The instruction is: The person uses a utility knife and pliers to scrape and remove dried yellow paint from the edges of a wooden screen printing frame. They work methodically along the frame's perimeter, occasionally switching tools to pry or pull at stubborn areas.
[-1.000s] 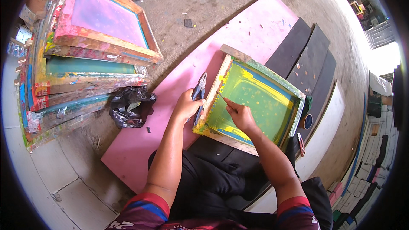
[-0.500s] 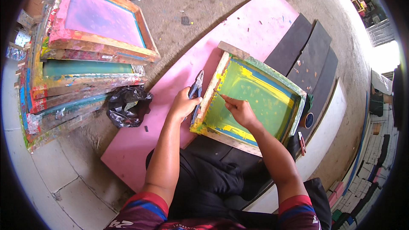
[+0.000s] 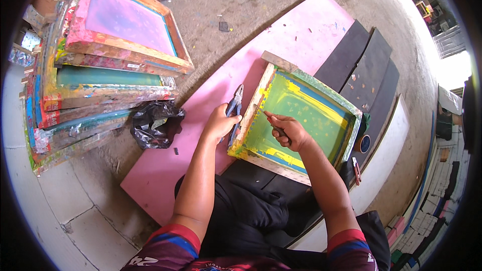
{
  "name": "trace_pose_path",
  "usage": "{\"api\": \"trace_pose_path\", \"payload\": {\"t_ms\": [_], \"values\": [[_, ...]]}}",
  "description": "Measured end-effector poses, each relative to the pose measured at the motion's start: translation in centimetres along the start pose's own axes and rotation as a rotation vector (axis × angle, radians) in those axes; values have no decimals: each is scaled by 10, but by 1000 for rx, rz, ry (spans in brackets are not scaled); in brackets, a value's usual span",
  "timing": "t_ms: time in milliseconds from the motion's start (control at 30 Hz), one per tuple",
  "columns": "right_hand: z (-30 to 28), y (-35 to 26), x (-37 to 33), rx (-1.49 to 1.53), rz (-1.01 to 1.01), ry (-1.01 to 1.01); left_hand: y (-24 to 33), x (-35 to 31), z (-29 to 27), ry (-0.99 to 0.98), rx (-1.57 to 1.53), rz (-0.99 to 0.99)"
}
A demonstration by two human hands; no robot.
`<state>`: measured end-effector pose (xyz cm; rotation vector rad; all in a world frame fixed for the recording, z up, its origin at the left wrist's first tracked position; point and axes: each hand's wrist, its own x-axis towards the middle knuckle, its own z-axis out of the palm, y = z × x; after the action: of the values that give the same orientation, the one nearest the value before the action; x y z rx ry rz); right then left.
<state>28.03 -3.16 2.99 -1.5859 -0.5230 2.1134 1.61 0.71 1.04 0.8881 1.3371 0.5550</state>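
Note:
A wooden-framed printing screen [image 3: 311,105] with green mesh and yellow ink smears lies tilted in front of me. My left hand [image 3: 220,123] is closed round a pair of pliers [image 3: 235,105] with dark blue handles, jaws pointing away from me, beside the frame's left bar. Over the mesh, my right hand [image 3: 290,131] grips a screwdriver [image 3: 280,132] with a dark handle. Its thin shaft points at the inner edge of the left bar, where yellow spots run in a row. Whether the tip touches the wood I cannot tell.
Beneath the screen lie a pink board [image 3: 201,143] and black panels [image 3: 369,65]. Stacked screen frames [image 3: 130,52] stand at left, near a crumpled black plastic bag [image 3: 156,125]. A tape roll [image 3: 363,143] and a red cutter knife [image 3: 356,170] lie right of the screen.
My right hand has turned, so the screwdriver's dark handle now shows below the fingers. My left hand still holds the pliers in about the same place. The whole view has shifted slightly.

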Motion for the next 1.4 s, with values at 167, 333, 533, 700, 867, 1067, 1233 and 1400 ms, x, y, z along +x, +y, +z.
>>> {"api": "trace_pose_path", "payload": {"t_ms": [167,333,533,700,867,1067,1233,1400], "values": [[2,29,1,-851,-771,437,5,-5,11,67,25,42],[22,14,1,-934,-679,546,4,-2,11,66,49,38],[28,7,7,-1014,-683,562,-5,4,8,45,51,53],[43,-5,-1,-1183,-550,588,-4,3,6,8,44,54],[25,6,18,-911,-719,490,-5,6,6,1,18,49],[-1,19,40,-719,-687,372,-5,6,12,16,1,79],[11,-1,23,-1021,-570,403,-1,1,9,31,-10,61],[-12,16,49,-791,-708,316,-5,5,9,28,11,53]]}}
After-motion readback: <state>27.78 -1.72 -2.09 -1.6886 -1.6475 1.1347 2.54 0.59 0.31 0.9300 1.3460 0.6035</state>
